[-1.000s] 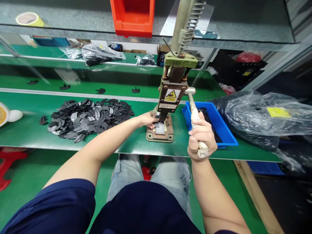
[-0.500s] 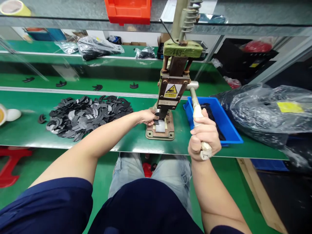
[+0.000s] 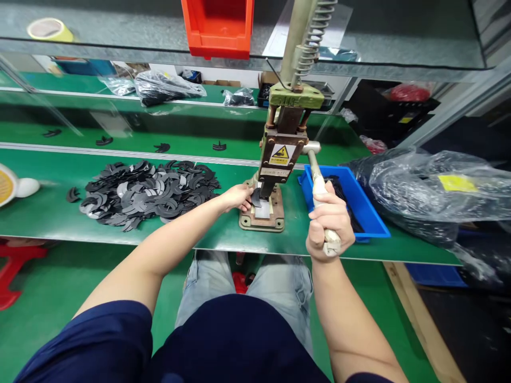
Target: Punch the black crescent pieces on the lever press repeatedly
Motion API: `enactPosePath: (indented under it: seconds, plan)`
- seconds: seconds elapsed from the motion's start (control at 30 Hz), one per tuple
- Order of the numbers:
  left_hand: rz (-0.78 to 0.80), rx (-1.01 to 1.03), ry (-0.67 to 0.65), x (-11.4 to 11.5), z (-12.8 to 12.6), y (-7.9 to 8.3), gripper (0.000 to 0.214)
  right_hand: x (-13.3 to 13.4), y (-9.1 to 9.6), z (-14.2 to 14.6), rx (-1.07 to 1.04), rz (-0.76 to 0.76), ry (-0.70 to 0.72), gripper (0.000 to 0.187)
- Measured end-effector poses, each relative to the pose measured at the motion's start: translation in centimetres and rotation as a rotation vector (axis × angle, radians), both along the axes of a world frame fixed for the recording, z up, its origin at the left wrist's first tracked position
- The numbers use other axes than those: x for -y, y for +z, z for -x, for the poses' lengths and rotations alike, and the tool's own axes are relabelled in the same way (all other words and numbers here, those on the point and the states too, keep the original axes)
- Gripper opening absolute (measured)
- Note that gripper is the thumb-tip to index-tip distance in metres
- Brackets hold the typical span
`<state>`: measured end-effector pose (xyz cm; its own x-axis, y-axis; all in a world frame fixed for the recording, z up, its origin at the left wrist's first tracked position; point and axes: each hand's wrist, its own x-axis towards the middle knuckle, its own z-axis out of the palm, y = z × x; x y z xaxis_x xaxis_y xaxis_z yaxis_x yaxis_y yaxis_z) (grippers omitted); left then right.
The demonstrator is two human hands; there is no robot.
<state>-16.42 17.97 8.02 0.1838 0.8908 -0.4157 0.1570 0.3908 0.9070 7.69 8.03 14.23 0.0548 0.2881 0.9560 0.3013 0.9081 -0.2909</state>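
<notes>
At the base of a green hand press, my left hand pinches a curved black piece by its edge. That piece lies over a pale plate under the press's dark ram. My right hand is wrapped round the tape-covered press lever, which slants down toward me. Left of the press spreads a pile of similar curved black pieces. To the right of the lever stands a blue bin with dark pieces inside.
Several black pieces lie in a row on the green surface behind, among them one piece. A clear plastic bag bulges at the right. Overhead, a metal shelf carries a red bin and a tape roll.
My left hand has drawn slightly left, and more of the black piece shows. My right hand keeps its grip on the lever. The whole view has shifted a little.
</notes>
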Motion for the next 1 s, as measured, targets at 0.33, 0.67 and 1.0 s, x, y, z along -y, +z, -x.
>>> enactPosePath:
  seconds: [0.33,0.67,1.0]
  plan:
    - [-0.405,-0.24,-0.124,-0.3,5.3,2.7,0.023,-0.5,-0.1,0.2,-0.016,-0.025,-0.005,0.011]
    - [-0.752,-1.203,-0.572,2.5,14.7,1.0,0.05,-1.7,-0.5,0.6,-0.084,-0.108,0.013,0.023]
    - [-0.88,-1.232,-0.527,4.2,13.7,-0.4,0.032,-1.8,-0.4,0.8,-0.096,-0.119,-0.002,0.029]
